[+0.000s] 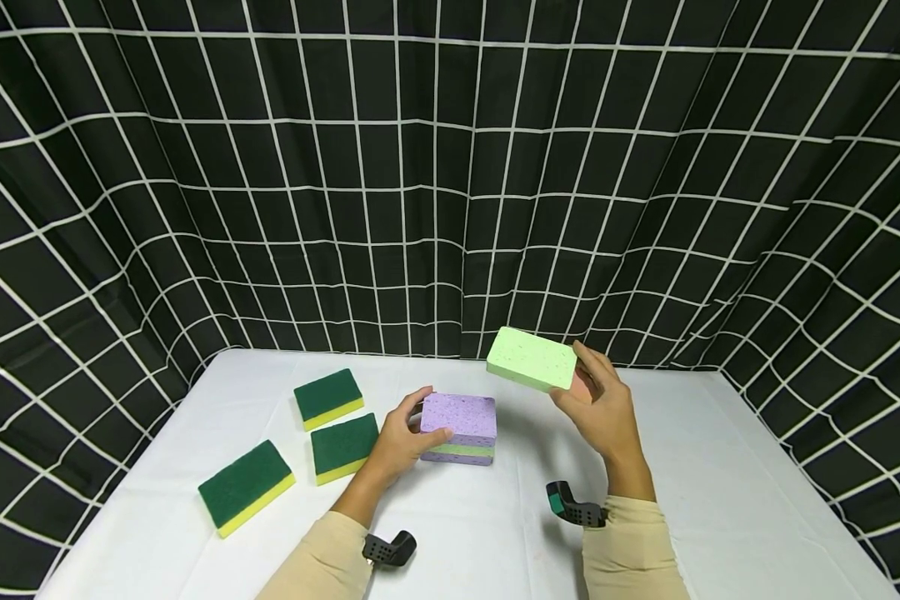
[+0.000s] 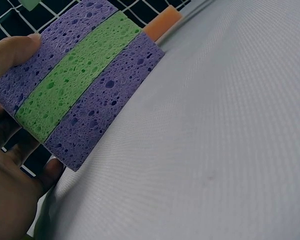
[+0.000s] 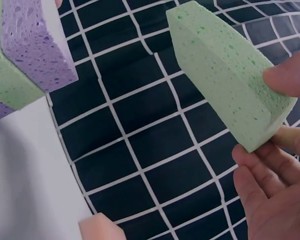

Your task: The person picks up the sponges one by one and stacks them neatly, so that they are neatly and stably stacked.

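Observation:
A stack of sponges, purple, green and purple, stands on the white table. Its top purple sponge (image 1: 459, 415) and the middle green sponge (image 2: 77, 77) show clearly. My left hand (image 1: 403, 440) grips the left end of this stack, thumb on the near side and fingers behind. To the right, my right hand (image 1: 602, 407) holds a light green sponge (image 1: 532, 360) by its right end, raised above the table and apart from the stack. In the right wrist view the thumb and fingers pinch that green sponge (image 3: 225, 75). An orange sponge (image 2: 162, 22) lies beyond the stack, mostly hidden by the right hand in the head view.
On the left of the white table (image 1: 720, 467) lie three scouring sponges with dark green tops and yellow bases: one at the back (image 1: 328, 397), one near the left hand (image 1: 343, 446), one farther left (image 1: 246, 485). A black curtain (image 1: 450, 208) with white grid lines surrounds the table.

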A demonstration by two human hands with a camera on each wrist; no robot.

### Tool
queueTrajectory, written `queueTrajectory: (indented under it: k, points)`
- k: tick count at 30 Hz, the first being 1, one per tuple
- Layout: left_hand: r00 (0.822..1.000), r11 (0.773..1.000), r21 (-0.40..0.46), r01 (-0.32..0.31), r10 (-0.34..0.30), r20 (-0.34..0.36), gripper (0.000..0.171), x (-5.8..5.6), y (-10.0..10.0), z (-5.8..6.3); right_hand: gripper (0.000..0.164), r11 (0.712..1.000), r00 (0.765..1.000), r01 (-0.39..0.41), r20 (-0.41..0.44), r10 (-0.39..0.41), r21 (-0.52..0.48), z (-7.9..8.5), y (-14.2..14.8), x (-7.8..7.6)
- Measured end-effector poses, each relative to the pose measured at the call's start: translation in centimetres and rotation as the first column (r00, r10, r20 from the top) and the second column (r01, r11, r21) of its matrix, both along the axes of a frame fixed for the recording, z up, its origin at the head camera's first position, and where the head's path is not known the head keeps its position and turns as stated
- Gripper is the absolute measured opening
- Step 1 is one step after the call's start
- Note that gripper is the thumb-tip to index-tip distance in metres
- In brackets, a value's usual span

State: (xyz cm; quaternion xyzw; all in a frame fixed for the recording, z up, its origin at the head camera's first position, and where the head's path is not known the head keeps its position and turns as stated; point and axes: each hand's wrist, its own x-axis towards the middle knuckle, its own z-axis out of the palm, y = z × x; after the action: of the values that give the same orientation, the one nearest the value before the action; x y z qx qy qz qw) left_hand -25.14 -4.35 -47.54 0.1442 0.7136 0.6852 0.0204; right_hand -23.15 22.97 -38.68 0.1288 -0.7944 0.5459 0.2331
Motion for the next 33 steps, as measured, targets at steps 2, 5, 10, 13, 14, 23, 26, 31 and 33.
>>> queueTrajectory:
  k: [2,5,10,13,14,23,26,31,33]
  points:
    - [1.000,1.000,0.000,0.001,-0.001,-0.001,0.074,0.0,0.0,0.0,0.068,1.000,1.000,-0.016,-0.014,0.016,-0.006,0.1,-0.1,0.1]
    - [1.000,1.000,0.001,0.004,-0.004,-0.003,0.074,0.0,0.0,0.0,0.068,0.999,0.999,-0.041,-0.033,0.040,-0.018,0.1,-0.2,0.0]
    - [1.000,1.000,0.007,0.009,-0.009,-0.002,0.074,-0.1,-0.1,-0.1,0.069,0.997,0.996,-0.075,-0.052,0.074,-0.023,0.1,-0.4,0.0]
    - [1.000,1.000,0.007,0.010,-0.010,-0.001,0.074,-0.1,-0.1,-0.1,0.069,0.996,0.995,-0.085,-0.055,0.084,-0.017,0.2,-0.6,0.1]
    - [1.000,1.000,0.007,0.010,-0.010,-0.001,0.074,-0.1,-0.1,-0.1,0.069,0.996,0.995,-0.087,-0.055,0.086,-0.015,0.2,-0.6,0.1]
    - [1.000,1.000,0.012,0.011,-0.011,-0.005,0.073,-0.1,-0.1,0.0,0.070,0.992,0.990,-0.125,-0.063,0.124,-0.021,0.1,-1.0,0.2]
    - [1.000,1.000,0.013,0.014,-0.014,-0.004,0.073,0.0,-0.1,0.0,0.070,0.990,0.988,-0.140,-0.065,0.138,-0.016,0.1,-1.2,0.2]
    - [1.000,1.000,0.013,0.013,-0.012,-0.019,0.072,0.0,-0.1,0.0,0.069,0.983,0.978,-0.181,-0.108,0.179,-0.006,-0.1,-1.6,-0.1]
    - [1.000,1.000,0.011,0.011,-0.011,-0.022,0.072,0.0,-0.1,0.0,0.069,0.978,0.969,-0.207,-0.136,0.204,-0.009,-0.3,-1.7,-0.3]
